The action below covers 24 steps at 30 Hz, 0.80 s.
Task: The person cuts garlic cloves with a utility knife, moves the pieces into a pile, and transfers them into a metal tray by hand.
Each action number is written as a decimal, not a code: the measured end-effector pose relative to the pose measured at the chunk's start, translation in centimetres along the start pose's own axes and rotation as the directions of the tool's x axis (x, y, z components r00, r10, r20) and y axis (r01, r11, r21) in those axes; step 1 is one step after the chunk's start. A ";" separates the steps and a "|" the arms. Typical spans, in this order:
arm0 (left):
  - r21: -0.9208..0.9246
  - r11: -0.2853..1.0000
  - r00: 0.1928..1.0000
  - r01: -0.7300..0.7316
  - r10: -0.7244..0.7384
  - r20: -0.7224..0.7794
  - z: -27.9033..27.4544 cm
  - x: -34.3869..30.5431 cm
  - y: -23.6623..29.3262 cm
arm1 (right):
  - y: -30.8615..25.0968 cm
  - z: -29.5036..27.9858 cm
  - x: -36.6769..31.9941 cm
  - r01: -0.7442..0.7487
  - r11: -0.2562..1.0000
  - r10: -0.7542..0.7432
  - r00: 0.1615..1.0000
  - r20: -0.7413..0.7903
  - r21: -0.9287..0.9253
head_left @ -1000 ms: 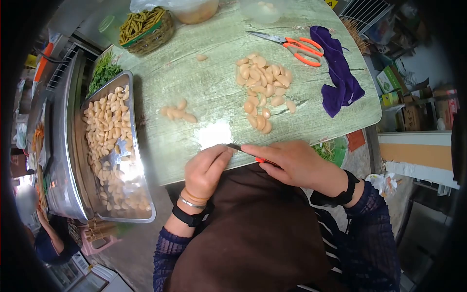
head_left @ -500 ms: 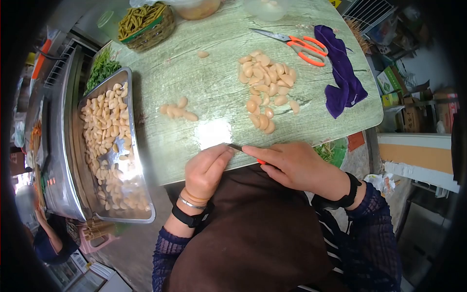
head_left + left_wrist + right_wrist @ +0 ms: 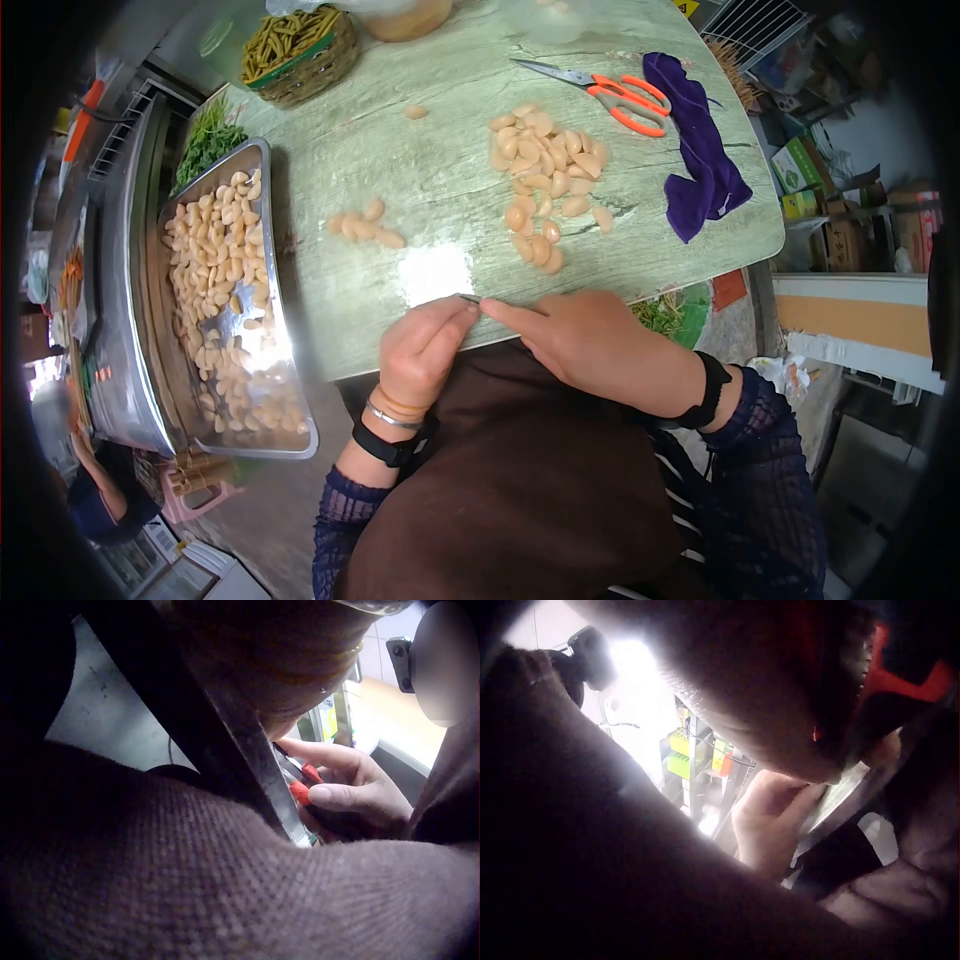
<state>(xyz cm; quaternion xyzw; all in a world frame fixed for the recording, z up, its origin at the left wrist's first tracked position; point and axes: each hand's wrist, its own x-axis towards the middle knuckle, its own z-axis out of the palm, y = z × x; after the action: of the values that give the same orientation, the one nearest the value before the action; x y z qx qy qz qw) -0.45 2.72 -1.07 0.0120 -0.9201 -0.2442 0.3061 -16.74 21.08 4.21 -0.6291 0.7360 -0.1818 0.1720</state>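
My right hand (image 3: 595, 340) grips a small cutting tool, whose red handle (image 3: 301, 793) shows under the thumb in the left wrist view. Its narrow dark tip (image 3: 469, 298) meets the fingertips of my left hand (image 3: 425, 345) over the table's near edge. Those left fingers are pinched together; what they hold is hidden, so I cannot tell what it is. Beyond my hands lie a large heap of pale oval pieces (image 3: 545, 150) and a smaller cluster (image 3: 367, 226). More such pieces (image 3: 220, 240) fill a metal tray (image 3: 284, 330) on the left.
Orange-handled scissors (image 3: 625, 103) and a purple cloth (image 3: 703, 150) lie at the table's right. A basket of green beans (image 3: 295, 50) stands at the back left beside leafy greens (image 3: 212, 135). Another person's arm (image 3: 100, 475) shows at far left.
The right hand has slid left toward the left fingertips, so less of the blade shows and the red handle is hidden in the head view. The left hand stays put.
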 end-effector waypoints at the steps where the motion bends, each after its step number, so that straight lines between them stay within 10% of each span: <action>1: -0.004 1.000 1.000 0.003 -0.003 -0.001 0.0 0.1 0.0 | 0.0 -0.3 -0.3 -0.008 1.000 0.008 1.000 0.015 0.001; 15: -0.216 0.960 0.981 0.180 -0.190 -0.025 4.4 6.0 0.6 | 0.9 -2.1 -3.2 -0.188 0.874 0.320 0.917 -0.240 0.448; 22: 0.489 0.858 0.986 0.155 -0.105 -0.128 -2.2 5.1 -3.4 | 1.3 -1.1 -4.1 -0.139 0.893 0.267 0.929 -0.254 0.429; 24: 0.410 0.890 0.980 0.201 -0.189 -0.070 -2.2 4.0 -4.0 | 1.1 -0.4 -3.6 -0.114 0.902 0.240 0.934 -0.263 0.417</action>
<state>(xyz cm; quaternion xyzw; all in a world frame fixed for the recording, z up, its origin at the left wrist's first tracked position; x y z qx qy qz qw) -2.92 -2.41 0.86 0.1723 -0.9406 -0.0723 0.2833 -17.29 24.83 4.10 -0.4749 0.7563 -0.4058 0.1943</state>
